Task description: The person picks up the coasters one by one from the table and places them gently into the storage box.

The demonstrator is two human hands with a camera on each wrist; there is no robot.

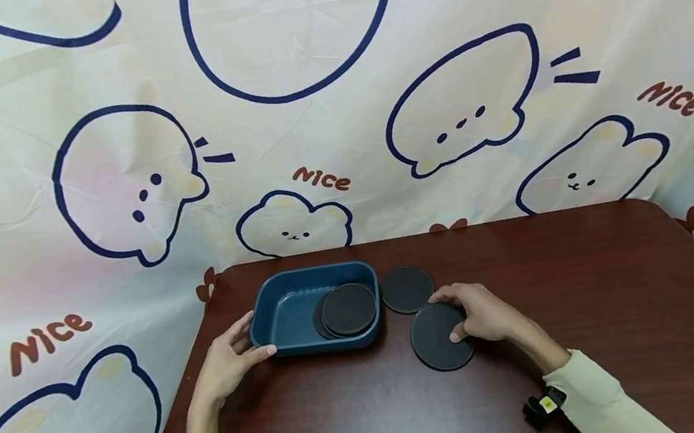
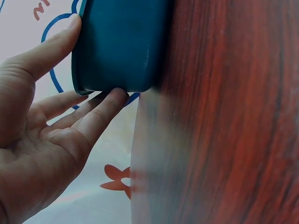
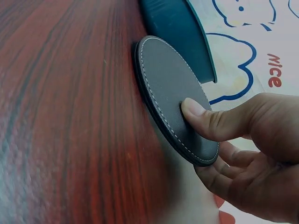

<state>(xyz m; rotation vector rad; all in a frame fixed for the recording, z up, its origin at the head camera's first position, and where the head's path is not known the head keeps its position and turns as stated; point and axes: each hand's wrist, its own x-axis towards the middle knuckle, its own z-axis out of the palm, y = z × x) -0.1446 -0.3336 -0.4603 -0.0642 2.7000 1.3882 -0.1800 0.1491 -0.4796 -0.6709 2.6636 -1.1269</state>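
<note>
A dark round coaster with pale edge stitching is pinched in my right hand, thumb on its upper face and fingers beneath; its rim looks layered, and I cannot tell whether a second coaster lies under it. Just behind, another round coaster lies flat on the table beside the blue box. Inside the box, several stacked coasters lie toward the right end. My left hand holds the box at its near left corner, thumb on the front wall and fingers against the left end.
The brown wooden table extends to the right and toward me. Behind it hangs a white cloth printed with blue-outlined cartoon animals. Both wrists carry small black cameras.
</note>
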